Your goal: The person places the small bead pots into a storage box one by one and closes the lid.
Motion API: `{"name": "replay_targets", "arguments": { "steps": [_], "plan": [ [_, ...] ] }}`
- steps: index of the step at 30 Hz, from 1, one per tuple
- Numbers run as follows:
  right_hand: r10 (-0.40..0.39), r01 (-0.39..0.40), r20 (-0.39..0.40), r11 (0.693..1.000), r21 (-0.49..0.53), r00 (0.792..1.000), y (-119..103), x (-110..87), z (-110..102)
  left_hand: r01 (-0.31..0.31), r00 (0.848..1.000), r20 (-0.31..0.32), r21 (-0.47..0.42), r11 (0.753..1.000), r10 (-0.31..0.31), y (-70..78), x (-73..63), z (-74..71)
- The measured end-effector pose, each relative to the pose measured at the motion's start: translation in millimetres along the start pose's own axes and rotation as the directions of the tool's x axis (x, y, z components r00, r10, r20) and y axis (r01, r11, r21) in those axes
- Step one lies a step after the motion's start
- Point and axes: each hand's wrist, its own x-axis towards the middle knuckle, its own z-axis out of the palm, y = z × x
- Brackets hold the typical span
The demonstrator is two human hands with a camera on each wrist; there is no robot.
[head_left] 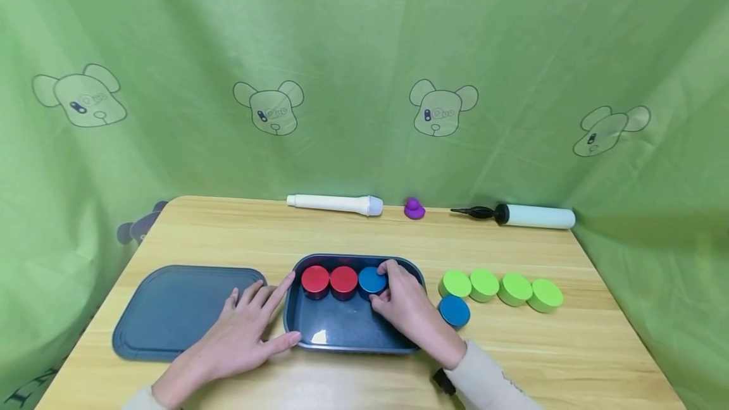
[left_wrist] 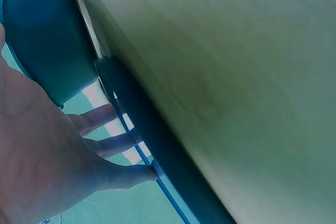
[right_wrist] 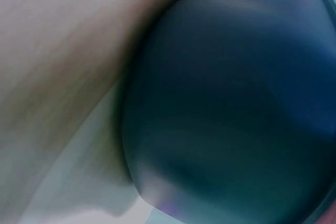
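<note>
while the splayed left hand (head_left: 242, 335) touches the tray (head_left: 342, 328), the right hand (head_left: 405, 302) pinches 1 blue disc (head_left: 369, 279) inside it.

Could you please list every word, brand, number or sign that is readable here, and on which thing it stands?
"IN": dark, low left on the green curtain; possibly part of a longer word.
Lettering on the printed mouse heads: too small to read.
Marks on the right sleeve: too small to read.
Tray, lid, discs: no text visible.
</note>
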Motion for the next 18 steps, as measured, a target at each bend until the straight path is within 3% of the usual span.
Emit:
{"name": "replay_targets", "arguments": {
  "steps": [18],
  "plan": [
    [0.048,-0.039,-0.061,0.99,0.137,0.997,0,-14.5,-18,0.003,1.0,-0.003,-0.001,1.0,-0.003,0.2,0.1,-0.4]
  ]
}}
